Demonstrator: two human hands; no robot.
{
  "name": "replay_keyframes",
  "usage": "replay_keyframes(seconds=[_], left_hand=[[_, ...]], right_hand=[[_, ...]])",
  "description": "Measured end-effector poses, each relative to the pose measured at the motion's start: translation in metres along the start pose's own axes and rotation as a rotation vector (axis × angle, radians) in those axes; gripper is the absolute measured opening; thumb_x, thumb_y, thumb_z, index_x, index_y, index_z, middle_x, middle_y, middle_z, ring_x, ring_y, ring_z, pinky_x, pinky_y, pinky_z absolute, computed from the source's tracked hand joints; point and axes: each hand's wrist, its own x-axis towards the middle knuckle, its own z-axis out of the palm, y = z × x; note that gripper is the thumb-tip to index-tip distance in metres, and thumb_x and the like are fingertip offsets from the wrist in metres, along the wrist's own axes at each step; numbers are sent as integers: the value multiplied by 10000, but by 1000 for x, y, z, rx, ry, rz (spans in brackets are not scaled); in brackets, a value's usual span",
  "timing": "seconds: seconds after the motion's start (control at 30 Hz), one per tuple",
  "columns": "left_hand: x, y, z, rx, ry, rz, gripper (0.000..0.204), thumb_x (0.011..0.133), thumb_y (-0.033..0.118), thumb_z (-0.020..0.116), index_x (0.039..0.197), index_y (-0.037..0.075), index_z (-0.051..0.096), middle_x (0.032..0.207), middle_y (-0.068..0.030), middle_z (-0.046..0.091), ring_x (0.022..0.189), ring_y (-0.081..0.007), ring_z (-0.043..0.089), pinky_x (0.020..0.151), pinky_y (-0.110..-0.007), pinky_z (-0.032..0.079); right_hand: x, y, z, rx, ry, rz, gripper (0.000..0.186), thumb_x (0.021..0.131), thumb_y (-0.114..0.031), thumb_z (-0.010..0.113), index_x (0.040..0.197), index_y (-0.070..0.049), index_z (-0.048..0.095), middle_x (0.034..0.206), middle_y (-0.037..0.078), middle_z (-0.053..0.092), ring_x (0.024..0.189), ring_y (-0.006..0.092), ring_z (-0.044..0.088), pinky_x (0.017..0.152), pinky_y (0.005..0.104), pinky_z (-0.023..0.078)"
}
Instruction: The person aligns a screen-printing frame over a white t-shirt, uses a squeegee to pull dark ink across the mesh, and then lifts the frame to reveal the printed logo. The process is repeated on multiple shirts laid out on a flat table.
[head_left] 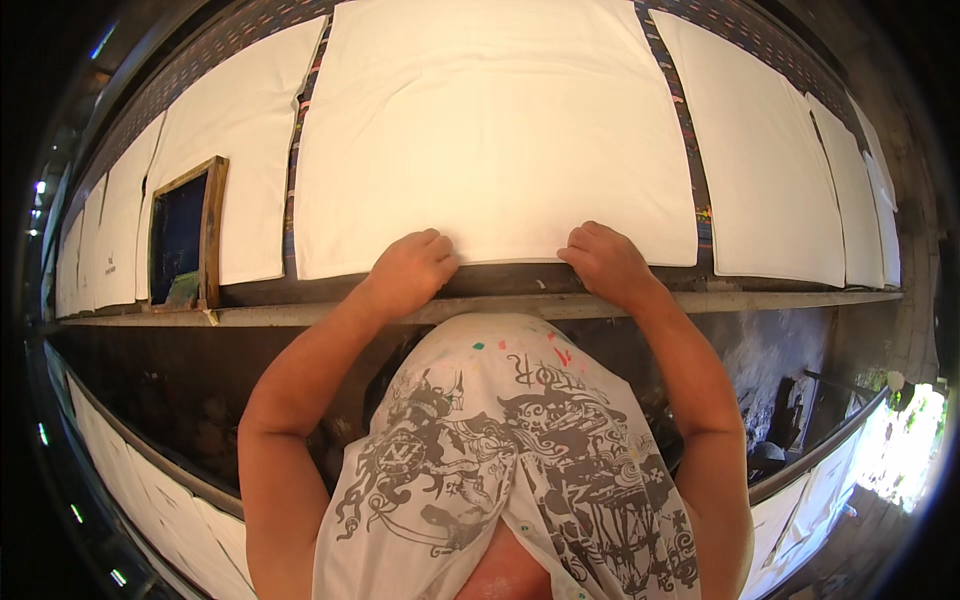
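Observation:
A large white fabric panel [495, 140] lies spread in front of me on a long, dark, paint-speckled board [685, 110], with slight creases across its upper part. My left hand [425, 260] is closed on the panel's near edge, left of its middle, fingers curled over it. Right of the middle, my right hand [590, 255] grips the same edge in the same curled way. The thumbs are mostly hidden.
More white panels [760, 150] lie along the board on both sides. A wooden-framed screen [182, 225] stands on the left panel's near part. A ledge [760, 306] runs along the near edge. Behind me, a second row of white panels [120, 450] shows at both sides.

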Motion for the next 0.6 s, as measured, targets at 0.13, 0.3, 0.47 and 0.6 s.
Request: replay_keyframes(seconds=[0.13, 0.3, 0.47, 0.6], left_hand=[[0, -2, 2, 11, -31, 32, 56, 884, 129, 711, 906, 78, 698, 1008, -102, 655, 1001, -315, 672, 862, -443, 608], [-1, -3, -2, -4, -35, 45, 68, 880, 141, 713, 883, 74, 699, 983, -102, 649, 995, -315, 671, 862, -445, 609], [0, -6, -3, -66, -75, 50, 71, 883, 147, 723, 888, 76, 717, 976, -101, 647, 1012, -314, 672, 863, -440, 605], [5, -8, -2, -74, -92, 56, 74, 881, 144, 734, 873, 74, 711, 974, -92, 641, 1007, -314, 669, 865, -446, 599]], right_hand=[[-2, -1, 2, 9, -22, -10, 77, 868, -70, 726, 941, -67, 752, 978, 88, 670, 1003, 313, 682, 856, 455, 621], [-1, -4, -9, 41, -7, 2, 82, 856, -69, 733, 936, -65, 753, 963, 89, 664, 1001, 316, 683, 853, 462, 620], [-4, -3, -2, 97, -28, 28, 89, 852, -56, 751, 936, -65, 776, 960, 88, 671, 990, 313, 690, 857, 460, 623], [-2, 0, -2, 90, -85, 52, 93, 889, -58, 765, 971, -66, 806, 971, 86, 687, 999, 306, 699, 856, 455, 624]])
